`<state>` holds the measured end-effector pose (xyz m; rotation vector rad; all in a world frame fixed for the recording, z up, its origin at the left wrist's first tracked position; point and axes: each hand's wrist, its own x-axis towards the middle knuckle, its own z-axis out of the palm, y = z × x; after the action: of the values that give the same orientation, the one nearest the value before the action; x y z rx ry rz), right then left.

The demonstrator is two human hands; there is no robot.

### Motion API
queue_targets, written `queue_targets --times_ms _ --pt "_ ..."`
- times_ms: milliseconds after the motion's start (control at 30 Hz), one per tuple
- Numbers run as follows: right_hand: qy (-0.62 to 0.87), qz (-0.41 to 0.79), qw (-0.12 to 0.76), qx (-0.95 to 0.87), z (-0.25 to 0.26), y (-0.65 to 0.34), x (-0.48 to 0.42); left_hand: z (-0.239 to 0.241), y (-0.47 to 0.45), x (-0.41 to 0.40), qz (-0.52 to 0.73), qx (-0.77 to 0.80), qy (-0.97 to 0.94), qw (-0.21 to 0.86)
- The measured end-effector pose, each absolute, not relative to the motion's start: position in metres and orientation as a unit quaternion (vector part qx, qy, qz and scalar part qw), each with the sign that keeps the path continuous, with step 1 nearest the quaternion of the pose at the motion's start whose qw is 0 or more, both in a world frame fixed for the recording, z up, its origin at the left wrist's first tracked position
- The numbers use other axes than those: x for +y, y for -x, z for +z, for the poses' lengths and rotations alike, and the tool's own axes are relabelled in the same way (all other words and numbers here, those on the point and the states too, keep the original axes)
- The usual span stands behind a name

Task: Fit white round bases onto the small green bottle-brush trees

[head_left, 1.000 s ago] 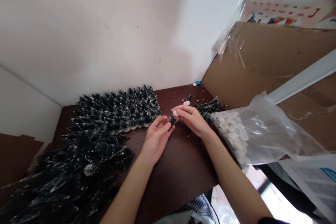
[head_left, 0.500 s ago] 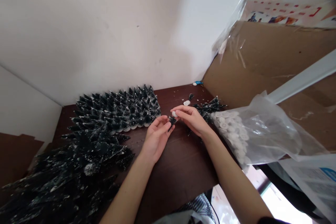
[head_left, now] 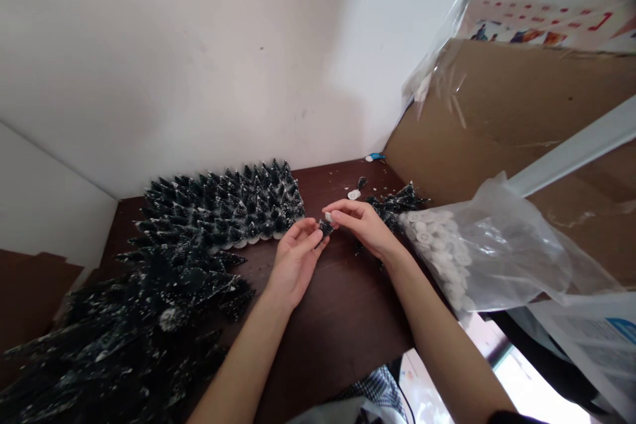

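Between the thumb and fingers of my left hand point(head_left: 297, 255) is a small dark green miniature tree point(head_left: 325, 228) with white flecks. My right hand point(head_left: 362, 224) pinches a small round white base point(head_left: 328, 216) right beside the tree; whether the two are joined I cannot make out. To the left, many upright miniature trees point(head_left: 233, 202) stand in close rows on white bases. Nearer to me lies a heap of loose dark trees point(head_left: 163, 285). By my right wrist is a smaller pile of trees point(head_left: 395, 202).
A clear plastic bag point(head_left: 517, 252) with many white bases point(head_left: 440, 248) lies at the right, against a cardboard box point(head_left: 521, 99). One loose white base point(head_left: 354, 195) and a tiny tree point(head_left: 362, 183) are on the dark brown table point(head_left: 342, 318). A white wall point(head_left: 223, 59) rises behind.
Both hands stay almost in place. The white base in my right hand has tilted slightly against the tree; otherwise little differs.
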<state>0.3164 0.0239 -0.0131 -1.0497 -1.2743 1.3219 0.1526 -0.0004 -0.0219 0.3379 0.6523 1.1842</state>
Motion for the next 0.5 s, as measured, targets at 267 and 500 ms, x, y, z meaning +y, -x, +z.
queue_targets --times_ms 267,500 --pt "0.448 0.533 0.474 -0.539 -0.0102 -0.3160 0.0223 -0.0194 -0.1522 -0.0017 0.545 0.301 -0.159 0.766" --pt "0.435 0.536 0.476 -0.544 -0.0110 -0.3182 0.0218 -0.0186 -0.1516 -0.0015 0.546 0.302 -0.167 0.764"
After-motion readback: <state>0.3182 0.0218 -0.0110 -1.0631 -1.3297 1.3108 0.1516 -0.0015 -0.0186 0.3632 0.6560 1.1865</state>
